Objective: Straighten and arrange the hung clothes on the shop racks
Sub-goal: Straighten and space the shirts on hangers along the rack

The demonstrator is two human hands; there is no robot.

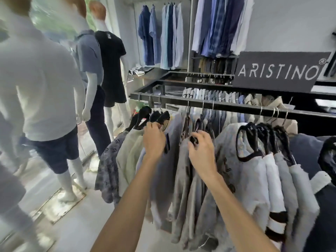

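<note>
Your L fingers (154,125) are curled tight at the near end of the L hanger (164,116), knuckles up. Blur hides whether cloth is caught in that pinch too. Your R fingers (203,135) wrap the near shoulder of the R hanger (193,140): a real grasp, not a flat push. So both hands are clenched on black plastic, neither relaxed.

L hand (154,138) sits just left of R hand (201,148), w/ a few grey shirts (181,160) hanging btwn them. From your fingers the hooks go up & away to the rail (236,107), which runs L–R across the view. Each hanger's long axis lies across the rail, pointing back at you, so any respacing prob has to go sideways along the rail, not toward you.

Left of L hand, more hangers bunch near the rail's end, carrying a patterned shirt (109,160) & a cream shirt (131,151). Right of R hand there's a gap, then the trim shirts (263,160), pale w/ black collars, sitting fairly even. R hand is nearer that gap; L hand nearer the rail end. My read: the grey group looks crowded & skewed, so this stretch isn't done yet.

Further out, mannequins (54,79) stand to the left, well apart from the rail. A sign (280,71) sits beyond it, and wall shirts (163,33) hang at the back.
</note>
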